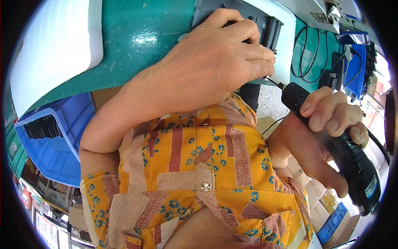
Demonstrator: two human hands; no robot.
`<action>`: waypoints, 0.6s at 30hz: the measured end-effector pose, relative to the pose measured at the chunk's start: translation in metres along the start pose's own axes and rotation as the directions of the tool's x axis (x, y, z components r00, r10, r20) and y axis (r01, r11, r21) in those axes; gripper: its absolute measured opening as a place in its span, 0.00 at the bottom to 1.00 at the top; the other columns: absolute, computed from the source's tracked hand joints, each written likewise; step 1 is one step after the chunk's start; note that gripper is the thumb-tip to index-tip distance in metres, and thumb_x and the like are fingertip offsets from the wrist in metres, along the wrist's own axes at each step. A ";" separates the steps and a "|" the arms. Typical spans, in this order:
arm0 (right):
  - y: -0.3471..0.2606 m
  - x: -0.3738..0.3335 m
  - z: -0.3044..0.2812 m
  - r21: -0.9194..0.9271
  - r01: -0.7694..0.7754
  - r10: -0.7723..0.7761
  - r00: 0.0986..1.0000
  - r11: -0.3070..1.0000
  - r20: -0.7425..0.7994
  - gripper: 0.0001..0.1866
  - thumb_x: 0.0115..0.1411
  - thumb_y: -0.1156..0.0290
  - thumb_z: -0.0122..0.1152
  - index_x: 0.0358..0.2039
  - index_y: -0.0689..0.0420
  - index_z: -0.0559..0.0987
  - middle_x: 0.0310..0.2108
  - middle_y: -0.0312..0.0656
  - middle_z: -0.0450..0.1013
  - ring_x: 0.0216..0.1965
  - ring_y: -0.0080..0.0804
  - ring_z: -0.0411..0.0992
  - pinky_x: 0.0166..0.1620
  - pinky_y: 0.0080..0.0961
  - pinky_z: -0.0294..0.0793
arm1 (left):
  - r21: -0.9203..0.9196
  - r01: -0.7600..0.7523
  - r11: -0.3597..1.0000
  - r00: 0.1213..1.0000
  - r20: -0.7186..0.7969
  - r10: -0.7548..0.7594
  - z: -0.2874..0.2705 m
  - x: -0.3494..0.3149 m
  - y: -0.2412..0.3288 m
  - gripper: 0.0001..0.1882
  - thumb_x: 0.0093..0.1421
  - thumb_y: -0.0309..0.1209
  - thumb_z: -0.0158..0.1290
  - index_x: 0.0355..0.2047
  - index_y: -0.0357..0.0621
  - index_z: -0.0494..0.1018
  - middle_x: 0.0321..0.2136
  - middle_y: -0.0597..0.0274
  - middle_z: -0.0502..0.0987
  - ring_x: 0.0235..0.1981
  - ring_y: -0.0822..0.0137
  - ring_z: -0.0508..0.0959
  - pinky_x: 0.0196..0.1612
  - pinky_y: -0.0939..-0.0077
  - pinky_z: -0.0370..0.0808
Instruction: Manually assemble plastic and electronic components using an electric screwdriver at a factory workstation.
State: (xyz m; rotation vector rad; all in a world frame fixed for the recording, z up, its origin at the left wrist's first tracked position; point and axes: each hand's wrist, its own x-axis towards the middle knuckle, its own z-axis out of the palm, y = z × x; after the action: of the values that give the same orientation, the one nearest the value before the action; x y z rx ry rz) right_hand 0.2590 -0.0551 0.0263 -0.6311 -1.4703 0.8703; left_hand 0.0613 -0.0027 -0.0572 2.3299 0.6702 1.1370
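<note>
On the green table, my left hand [226, 58] lies over a dark grey plastic part [209, 10] with posts and a black ribbed edge. Its fingers are bent around the part's near right corner, so much of the part is hidden. My right hand [306, 133] is wrapped around a black electric screwdriver [358, 176], tilted with its tip to the upper left. The thin bit [274, 82] reaches a small metal piece, apparently a screw [266, 77], right beside my left fingertips. Whether the bit is seated in it, I cannot tell.
White foam sheets [58, 50] cover the table's left part and lie under the grey part. A blue bin [54, 145] with black pieces stands at left. Black cables [304, 62] trail at right near another blue bin [357, 70]. Cardboard boxes [309, 193] sit lower right.
</note>
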 end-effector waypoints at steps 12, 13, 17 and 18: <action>0.009 0.007 0.007 0.026 0.103 -0.105 0.992 0.994 0.073 0.48 0.52 0.22 0.60 0.54 0.54 0.75 0.35 0.39 0.69 0.30 0.33 0.69 0.32 0.31 0.71 | 0.010 -0.018 1.000 0.998 0.058 0.017 -0.005 0.003 -0.003 0.17 0.50 0.23 0.61 0.43 0.45 0.80 0.44 0.70 0.82 0.48 0.60 0.76 0.58 0.60 0.68; 0.012 0.007 0.006 0.050 0.091 -0.095 0.992 0.995 0.083 0.47 0.53 0.23 0.60 0.55 0.54 0.74 0.36 0.40 0.69 0.31 0.34 0.69 0.34 0.33 0.71 | -0.015 -0.001 1.000 0.996 0.091 0.002 -0.006 0.000 -0.004 0.20 0.50 0.23 0.61 0.46 0.45 0.80 0.49 0.68 0.82 0.51 0.57 0.76 0.59 0.58 0.68; 0.027 0.006 -0.010 0.223 0.090 -0.092 0.996 0.971 0.000 0.43 0.57 0.27 0.60 0.54 0.56 0.76 0.37 0.41 0.71 0.35 0.35 0.70 0.38 0.36 0.71 | 0.016 -0.033 0.999 0.999 0.033 0.033 -0.010 -0.001 -0.018 0.22 0.49 0.23 0.61 0.48 0.45 0.79 0.51 0.63 0.81 0.54 0.54 0.75 0.61 0.56 0.68; 0.026 0.004 -0.014 0.285 0.091 -0.077 0.995 0.954 -0.059 0.43 0.56 0.27 0.60 0.53 0.57 0.77 0.38 0.41 0.71 0.35 0.34 0.70 0.38 0.35 0.71 | 0.057 -0.013 0.998 1.000 0.002 0.013 -0.016 -0.002 -0.020 0.25 0.48 0.24 0.62 0.49 0.45 0.78 0.53 0.60 0.80 0.57 0.52 0.74 0.63 0.54 0.67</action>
State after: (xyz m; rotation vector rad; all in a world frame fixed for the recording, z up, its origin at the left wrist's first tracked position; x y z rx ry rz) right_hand 0.2691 -0.0354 0.0064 -0.3667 -1.2872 0.9737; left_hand 0.0425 0.0141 -0.0614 2.3860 0.6971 1.1355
